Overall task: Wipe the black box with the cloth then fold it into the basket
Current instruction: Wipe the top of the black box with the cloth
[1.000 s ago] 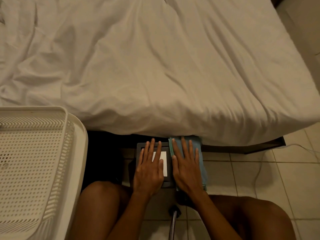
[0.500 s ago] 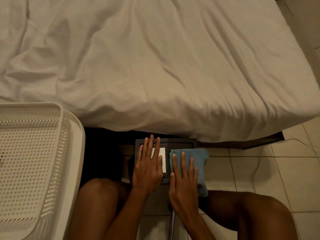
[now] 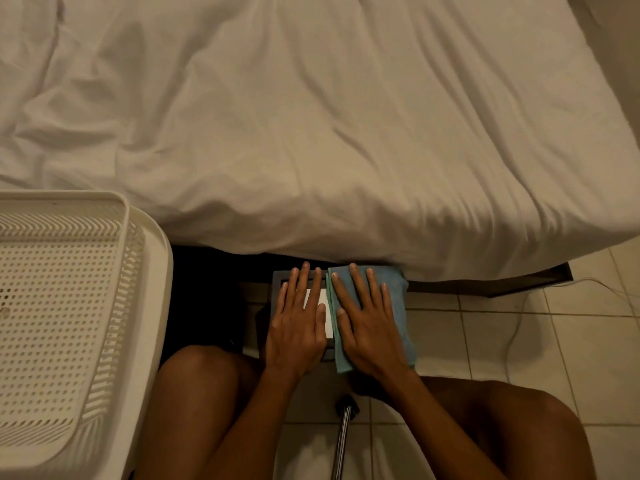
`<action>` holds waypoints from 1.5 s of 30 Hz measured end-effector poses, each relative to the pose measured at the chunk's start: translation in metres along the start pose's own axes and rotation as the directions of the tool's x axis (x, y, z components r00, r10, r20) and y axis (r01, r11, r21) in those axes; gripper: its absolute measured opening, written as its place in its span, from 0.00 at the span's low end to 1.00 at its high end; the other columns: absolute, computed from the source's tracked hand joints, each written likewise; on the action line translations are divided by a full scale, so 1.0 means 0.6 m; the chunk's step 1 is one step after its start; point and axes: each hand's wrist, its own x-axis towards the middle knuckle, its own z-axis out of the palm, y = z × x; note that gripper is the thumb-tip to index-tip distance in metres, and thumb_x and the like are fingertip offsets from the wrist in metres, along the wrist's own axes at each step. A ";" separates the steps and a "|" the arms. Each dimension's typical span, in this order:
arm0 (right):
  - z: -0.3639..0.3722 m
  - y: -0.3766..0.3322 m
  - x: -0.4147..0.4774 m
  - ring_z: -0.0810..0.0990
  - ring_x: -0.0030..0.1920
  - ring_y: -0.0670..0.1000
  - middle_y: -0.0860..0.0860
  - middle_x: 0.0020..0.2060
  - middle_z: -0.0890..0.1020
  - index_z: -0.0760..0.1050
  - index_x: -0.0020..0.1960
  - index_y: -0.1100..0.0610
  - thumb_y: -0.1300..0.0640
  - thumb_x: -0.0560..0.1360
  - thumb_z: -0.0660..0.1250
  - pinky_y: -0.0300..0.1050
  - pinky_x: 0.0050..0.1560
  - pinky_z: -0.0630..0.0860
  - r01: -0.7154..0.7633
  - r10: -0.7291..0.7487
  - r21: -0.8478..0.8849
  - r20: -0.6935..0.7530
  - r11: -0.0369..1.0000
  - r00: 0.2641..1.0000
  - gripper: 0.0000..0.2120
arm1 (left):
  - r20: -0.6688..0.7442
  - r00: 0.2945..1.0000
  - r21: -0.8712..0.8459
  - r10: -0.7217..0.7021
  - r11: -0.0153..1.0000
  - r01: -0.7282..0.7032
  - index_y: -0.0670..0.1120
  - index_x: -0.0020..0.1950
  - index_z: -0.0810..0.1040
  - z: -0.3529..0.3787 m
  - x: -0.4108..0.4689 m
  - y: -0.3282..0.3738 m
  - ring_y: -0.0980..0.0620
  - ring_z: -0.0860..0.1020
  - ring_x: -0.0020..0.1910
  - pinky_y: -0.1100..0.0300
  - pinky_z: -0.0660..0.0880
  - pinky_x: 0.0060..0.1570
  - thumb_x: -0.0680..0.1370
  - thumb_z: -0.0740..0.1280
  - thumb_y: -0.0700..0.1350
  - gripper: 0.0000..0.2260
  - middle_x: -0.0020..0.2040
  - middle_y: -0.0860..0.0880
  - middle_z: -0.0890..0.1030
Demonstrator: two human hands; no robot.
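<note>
The black box with a white label sits on the floor between my knees, right at the bed's edge. My left hand lies flat on its left half, fingers spread. A folded blue cloth covers the box's right half. My right hand presses flat on the cloth, palm down, fingers apart. The white perforated basket stands to the left, well apart from both hands.
A bed with a rumpled white sheet fills the upper view and overhangs the box's far edge. Tiled floor with a thin white cable lies to the right. A metal rod stands between my legs.
My right hand slid the cloth back toward me, then forward again to the bed's edge. The left hand stayed flat on the box.
</note>
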 end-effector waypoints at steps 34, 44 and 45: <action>0.026 -0.047 -0.070 0.44 0.81 0.54 0.53 0.81 0.49 0.50 0.81 0.47 0.48 0.82 0.48 0.59 0.79 0.47 -0.234 0.241 0.085 -0.073 0.968 0.968 0.28 | -0.005 1.000 0.001 -0.011 1.000 0.011 0.47 0.82 0.45 0.002 0.006 -0.007 0.52 0.43 0.82 0.52 0.50 0.80 0.84 0.44 0.52 0.26 0.83 0.49 0.47; 0.012 -0.005 -0.071 0.39 0.80 0.50 0.50 0.81 0.43 0.41 0.81 0.44 0.46 0.82 0.49 0.56 0.79 0.40 -0.297 0.301 0.065 -0.071 0.953 0.951 0.30 | -0.026 0.999 -0.005 -0.038 0.999 0.038 0.48 0.82 0.47 0.001 0.004 -0.004 0.53 0.44 0.82 0.54 0.48 0.80 0.85 0.50 0.49 0.26 0.83 0.49 0.48; 0.016 -0.009 -0.084 0.39 0.80 0.50 0.50 0.81 0.43 0.41 0.81 0.44 0.46 0.82 0.48 0.57 0.78 0.41 -0.312 0.316 0.063 -0.071 0.948 0.946 0.29 | -0.026 0.999 -0.002 -0.038 0.999 0.038 0.48 0.82 0.47 0.000 0.003 -0.004 0.53 0.44 0.82 0.54 0.48 0.80 0.85 0.50 0.49 0.26 0.83 0.49 0.48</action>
